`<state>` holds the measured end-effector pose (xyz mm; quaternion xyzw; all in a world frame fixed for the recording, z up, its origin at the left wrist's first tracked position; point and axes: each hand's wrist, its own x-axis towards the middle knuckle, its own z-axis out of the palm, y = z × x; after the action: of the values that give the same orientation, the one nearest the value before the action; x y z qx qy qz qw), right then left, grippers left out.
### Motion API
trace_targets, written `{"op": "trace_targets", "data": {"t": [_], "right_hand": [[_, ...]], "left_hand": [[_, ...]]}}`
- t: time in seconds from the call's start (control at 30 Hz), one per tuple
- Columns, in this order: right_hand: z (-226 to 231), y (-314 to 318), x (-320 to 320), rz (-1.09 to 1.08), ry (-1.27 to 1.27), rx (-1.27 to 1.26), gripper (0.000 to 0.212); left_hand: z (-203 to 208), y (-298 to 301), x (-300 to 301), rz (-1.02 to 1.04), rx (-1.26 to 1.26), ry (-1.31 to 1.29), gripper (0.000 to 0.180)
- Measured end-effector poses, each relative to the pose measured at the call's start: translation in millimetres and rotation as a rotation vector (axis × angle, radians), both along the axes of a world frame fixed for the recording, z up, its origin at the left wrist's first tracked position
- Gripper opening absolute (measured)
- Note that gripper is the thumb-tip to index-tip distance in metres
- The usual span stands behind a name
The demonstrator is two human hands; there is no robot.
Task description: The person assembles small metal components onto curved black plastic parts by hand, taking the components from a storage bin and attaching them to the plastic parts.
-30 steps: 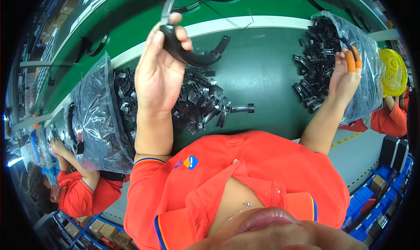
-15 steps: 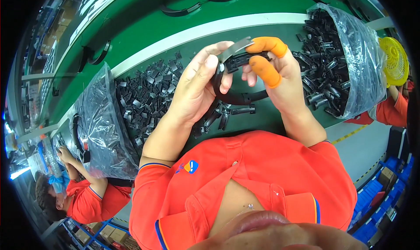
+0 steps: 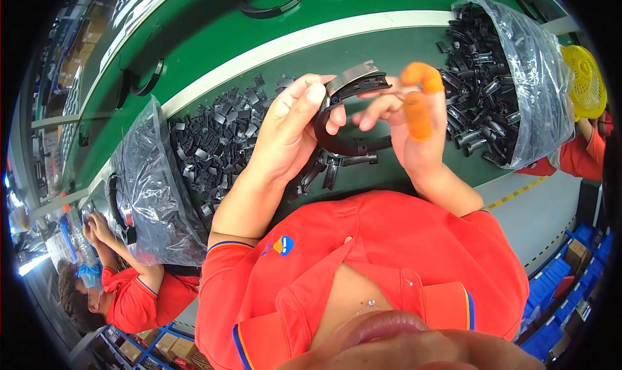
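Observation:
My left hand (image 3: 288,120) pinches a black curved headband (image 3: 350,144), like one from headphones, near its left bend. At its upper end a bare metal strip (image 3: 350,77) sticks up above a black plastic end piece (image 3: 366,86). My right hand (image 3: 418,127) wears orange finger cots on thumb and index finger. Its thumb and index finger are apart, with nothing between them, to the right of the end piece. The other right fingers curl close to the band; whether they touch it I cannot tell. Several black clips (image 3: 334,172) lie below the headband.
Small black pieces (image 3: 217,137) spill from a clear plastic bag (image 3: 152,182) on the left. Another bag (image 3: 538,91) on the right holds longer black clips (image 3: 476,78). More headbands (image 3: 269,8) rest on the green conveyor (image 3: 201,39). Co-workers (image 3: 146,299) sit at both sides; a yellow basket (image 3: 586,81) is far right.
My right thumb and index finger have let go of the headband's upper end and moved right, leaving the metal strip and end piece uncovered. My left hand keeps its hold.

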<state>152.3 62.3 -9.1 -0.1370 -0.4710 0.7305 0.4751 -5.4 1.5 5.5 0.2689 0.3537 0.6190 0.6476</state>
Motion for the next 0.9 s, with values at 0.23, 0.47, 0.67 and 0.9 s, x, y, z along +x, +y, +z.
{"op": "trace_targets", "data": {"t": [0.23,0.47,0.67,0.9], "right_hand": [[-13.7,6.0,4.8,0.236,-0.391,0.067,0.065],[11.6,15.8,4.7,-0.081,-0.231,0.106,0.034],[10.8,16.9,13.9,-0.256,-0.3,0.218,0.018],[16.0,27.3,11.9,-0.305,-0.602,0.422,0.015]], "left_hand": [[5.0,0.0,5.3,-0.022,-0.03,0.083,0.029],[-0.8,-0.9,2.5,-0.05,-0.005,-0.005,0.032],[1.8,-1.0,4.4,-0.037,-0.026,-0.045,0.029],[2.9,-1.5,1.9,-0.049,-0.077,-0.023,0.023]]}}
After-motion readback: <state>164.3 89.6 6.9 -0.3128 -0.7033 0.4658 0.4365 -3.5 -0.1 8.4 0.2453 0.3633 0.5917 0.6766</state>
